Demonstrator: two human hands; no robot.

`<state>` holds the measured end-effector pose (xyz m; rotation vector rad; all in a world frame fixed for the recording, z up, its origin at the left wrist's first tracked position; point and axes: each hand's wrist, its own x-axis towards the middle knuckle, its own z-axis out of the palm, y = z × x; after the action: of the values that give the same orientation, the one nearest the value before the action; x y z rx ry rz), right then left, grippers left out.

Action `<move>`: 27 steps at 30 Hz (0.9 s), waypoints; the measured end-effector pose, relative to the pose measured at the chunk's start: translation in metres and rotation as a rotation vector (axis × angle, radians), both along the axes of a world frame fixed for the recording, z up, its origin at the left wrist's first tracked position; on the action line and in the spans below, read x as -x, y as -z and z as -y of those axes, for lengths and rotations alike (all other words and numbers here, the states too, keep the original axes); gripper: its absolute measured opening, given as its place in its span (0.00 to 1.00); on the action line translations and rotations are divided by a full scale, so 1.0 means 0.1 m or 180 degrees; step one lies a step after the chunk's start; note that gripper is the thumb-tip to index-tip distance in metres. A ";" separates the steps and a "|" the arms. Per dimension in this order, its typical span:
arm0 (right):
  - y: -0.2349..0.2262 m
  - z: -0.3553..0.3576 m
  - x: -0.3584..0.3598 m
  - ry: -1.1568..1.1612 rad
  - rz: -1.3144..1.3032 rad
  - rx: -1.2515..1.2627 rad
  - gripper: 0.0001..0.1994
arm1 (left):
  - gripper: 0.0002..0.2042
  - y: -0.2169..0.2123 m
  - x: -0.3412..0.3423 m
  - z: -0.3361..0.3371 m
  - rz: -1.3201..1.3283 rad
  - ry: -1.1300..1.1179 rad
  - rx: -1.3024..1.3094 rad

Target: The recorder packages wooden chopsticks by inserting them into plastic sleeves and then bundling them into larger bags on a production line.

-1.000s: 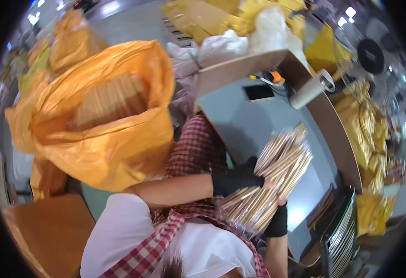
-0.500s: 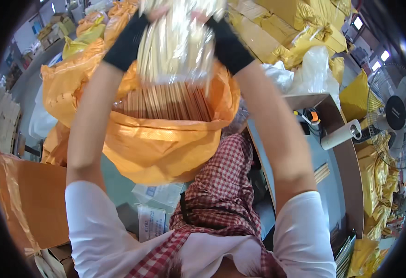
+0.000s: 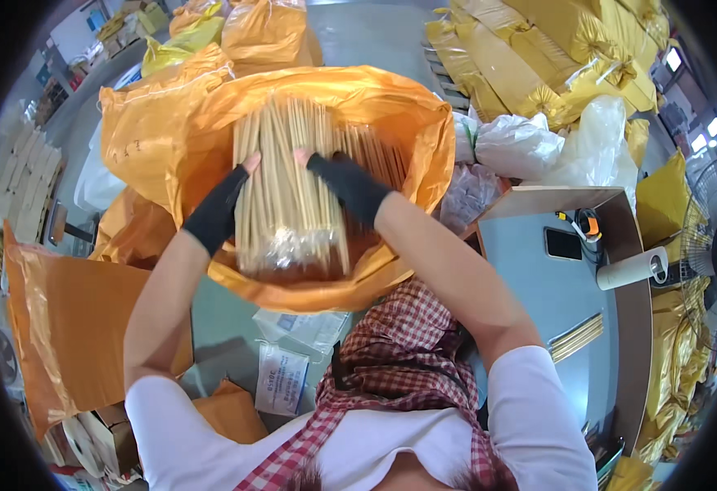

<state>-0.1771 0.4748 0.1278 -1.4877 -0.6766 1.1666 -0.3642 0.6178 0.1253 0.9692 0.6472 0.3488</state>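
Bundle of pale wooden sticks (image 3: 289, 192) held over the open orange sack (image 3: 170, 147).

Your left hand (image 3: 219, 209) and right hand (image 3: 346, 186), both in dark fingerless gloves, press on opposite sides of the bundle, fingers closed against the sticks, so the loose lengths stay squared together. The bundle lies inside the sack's mouth, on top of more sticks already stacked there. To your right, well apart, a grey table (image 3: 538, 295) carries a paper roll (image 3: 633, 268) and a few stray sticks (image 3: 575, 337).

Grey table (image 3: 538, 286): black phone (image 3: 563, 243), paper roll (image 3: 633, 268), few wooden sticks (image 3: 575, 337).
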 end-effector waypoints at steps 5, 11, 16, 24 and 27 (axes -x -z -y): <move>-0.07 0.32 -0.31 -0.0357 0.2874 -0.0073 0.34 | 0.39 0.16 -0.08 -0.39 -0.1831 -0.1191 -0.2561; -0.18 1.05 -0.48 -0.2067 0.3199 -0.0738 0.23 | 0.38 -0.11 -0.42 -0.28 -0.1832 -0.0096 -0.5356; -0.31 1.08 -0.12 -0.1598 0.4906 -0.1702 0.11 | 0.42 -0.12 -0.92 -0.10 -0.2870 0.1592 -0.5603; -0.24 1.84 -0.06 0.0508 0.5329 -0.1545 0.26 | 0.45 0.09 -1.41 0.22 -0.2737 0.2474 -0.5609; -0.08 2.46 -0.32 0.1377 0.5041 -0.1261 0.25 | 0.44 0.02 -1.54 0.07 -0.2343 0.1580 -0.5418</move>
<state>-0.1446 0.2284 0.1358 -1.8527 -1.3696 -0.6838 -0.2101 0.6104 0.1228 2.9115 0.6485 -0.0058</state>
